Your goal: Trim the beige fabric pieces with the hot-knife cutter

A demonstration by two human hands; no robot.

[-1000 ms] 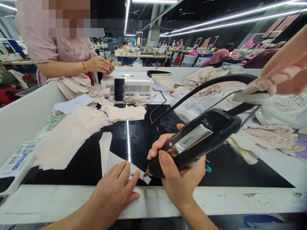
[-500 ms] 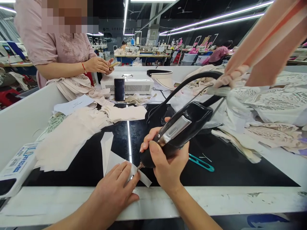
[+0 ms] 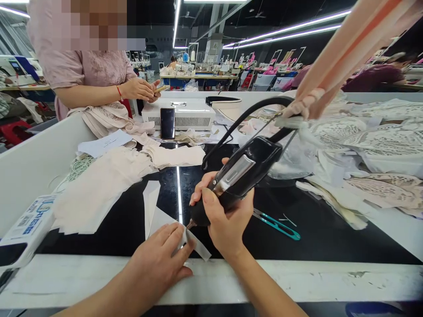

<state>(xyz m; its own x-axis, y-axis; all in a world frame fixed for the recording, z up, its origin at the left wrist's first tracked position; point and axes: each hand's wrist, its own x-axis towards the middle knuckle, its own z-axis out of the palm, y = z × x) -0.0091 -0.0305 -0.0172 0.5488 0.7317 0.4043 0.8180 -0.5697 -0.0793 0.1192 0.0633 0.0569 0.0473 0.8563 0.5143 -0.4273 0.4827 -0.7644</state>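
Observation:
My right hand (image 3: 224,220) grips a black corded hand tool (image 3: 241,174) with a metal plate on its body. Its small tip touches a white fabric strip (image 3: 198,244) on the black glossy tabletop (image 3: 330,237). My left hand (image 3: 158,259) lies flat on that white piece and pins it down just left of the tip. The tool's black cable (image 3: 244,116) arcs up and to the right, where a pale band wraps it.
Teal thread snips (image 3: 280,225) lie right of my right hand. Stacks of beige fabric (image 3: 105,185) sit at left, lace pieces (image 3: 380,145) at right. A phone (image 3: 167,123) leans on a white box (image 3: 188,114). A person in pink (image 3: 89,75) stands opposite, holding a small object.
My right hand and the tool have moved left and a little farther from me, along the white strip. The teal snips came into full view. My left hand has stayed in place.

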